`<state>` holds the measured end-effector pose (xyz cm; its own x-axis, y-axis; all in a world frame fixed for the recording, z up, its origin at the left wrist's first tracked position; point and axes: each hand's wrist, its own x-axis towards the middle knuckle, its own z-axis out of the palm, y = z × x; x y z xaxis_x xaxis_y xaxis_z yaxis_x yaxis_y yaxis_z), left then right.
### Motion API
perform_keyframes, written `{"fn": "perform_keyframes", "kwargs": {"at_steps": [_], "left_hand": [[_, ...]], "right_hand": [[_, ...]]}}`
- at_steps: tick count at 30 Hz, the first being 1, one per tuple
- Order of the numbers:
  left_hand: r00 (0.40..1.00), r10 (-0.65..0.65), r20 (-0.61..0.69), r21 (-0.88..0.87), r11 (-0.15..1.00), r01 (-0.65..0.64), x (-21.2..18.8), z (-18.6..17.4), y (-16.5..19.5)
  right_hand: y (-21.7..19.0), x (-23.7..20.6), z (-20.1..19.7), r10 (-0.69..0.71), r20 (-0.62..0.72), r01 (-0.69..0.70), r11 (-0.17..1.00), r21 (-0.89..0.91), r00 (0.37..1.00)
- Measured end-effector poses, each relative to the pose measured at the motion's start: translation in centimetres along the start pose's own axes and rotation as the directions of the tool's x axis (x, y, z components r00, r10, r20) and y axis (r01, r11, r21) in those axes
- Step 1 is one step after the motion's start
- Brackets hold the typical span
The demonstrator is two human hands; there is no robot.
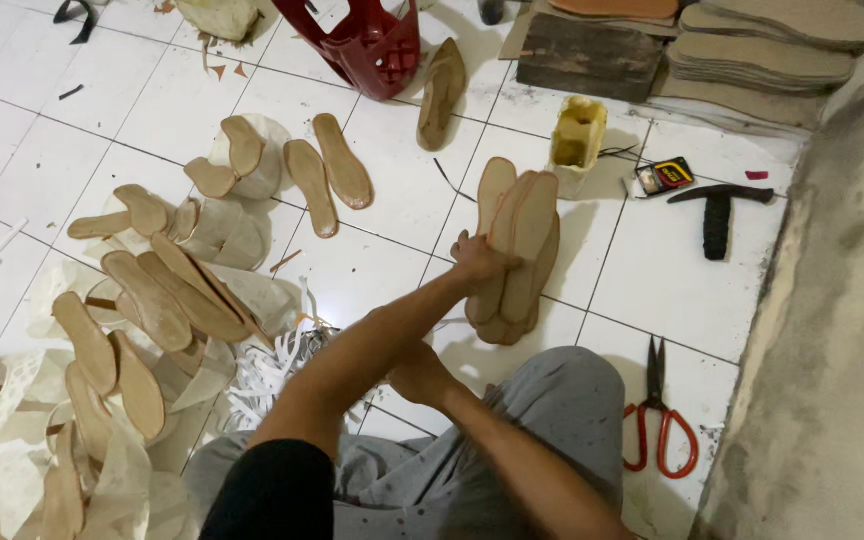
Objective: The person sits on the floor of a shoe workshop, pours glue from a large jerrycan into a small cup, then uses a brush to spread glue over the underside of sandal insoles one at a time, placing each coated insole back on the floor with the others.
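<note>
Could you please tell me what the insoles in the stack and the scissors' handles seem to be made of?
Stacked insoles: probably fibreboard or leatherboard, matte tan, flat and stiff-looking. Scissors: handles look like glossy red plastic or a coating; blades dark metal.

1 small flat packet (665, 176), black with red and yellow label, on white tiled floor (652, 280) beside yellow tub (578, 134)

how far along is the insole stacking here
Done: a stack of insoles stands gathered on the tile floor. In hand: the left hand presses on that stack; the right hand is mostly hidden behind the left forearm. Left: many loose insoles lie scattered over white paper pieces, plus a pair farther out.
</note>
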<state>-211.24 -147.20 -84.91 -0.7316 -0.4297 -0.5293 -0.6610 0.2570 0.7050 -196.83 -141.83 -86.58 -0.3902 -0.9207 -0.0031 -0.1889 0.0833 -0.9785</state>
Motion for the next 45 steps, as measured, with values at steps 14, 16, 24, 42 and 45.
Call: {"fn": "perform_keyframes", "kwargs": {"at_steps": [14,16,24,42,45], "left_hand": [[0.946,0.138,-0.292,0.106,0.988,-0.111,-1.9,3.6,-0.8],[0.915,0.206,-0.346,0.179,0.972,-0.151,-2.4,1.7,-0.5],[0.880,0.370,-0.298,0.388,0.889,-0.242,-1.4,0.0,-0.7],[0.604,0.000,-0.797,-0.601,0.104,-0.793,-20.9,-23.0,-13.1],[0.504,-0.080,-0.860,-0.505,-0.010,-0.863,-23.9,-22.5,-16.0]], "right_hand": [[-0.9,-1.3,0.5,0.037,-0.041,-0.038,0.999,-0.028,0.999],[-1.2,-1.4,0.4,0.039,-0.026,-0.040,0.999,-0.033,0.999],[-1.3,-1.0,-0.1,0.050,0.001,-0.050,0.996,-0.073,0.999],[-4.3,-1.1,-1.9,0.060,-0.324,0.073,0.921,0.382,0.944],[-7.6,-1.7,-0.4,-0.208,-0.195,0.267,0.896,0.355,0.958]]}}
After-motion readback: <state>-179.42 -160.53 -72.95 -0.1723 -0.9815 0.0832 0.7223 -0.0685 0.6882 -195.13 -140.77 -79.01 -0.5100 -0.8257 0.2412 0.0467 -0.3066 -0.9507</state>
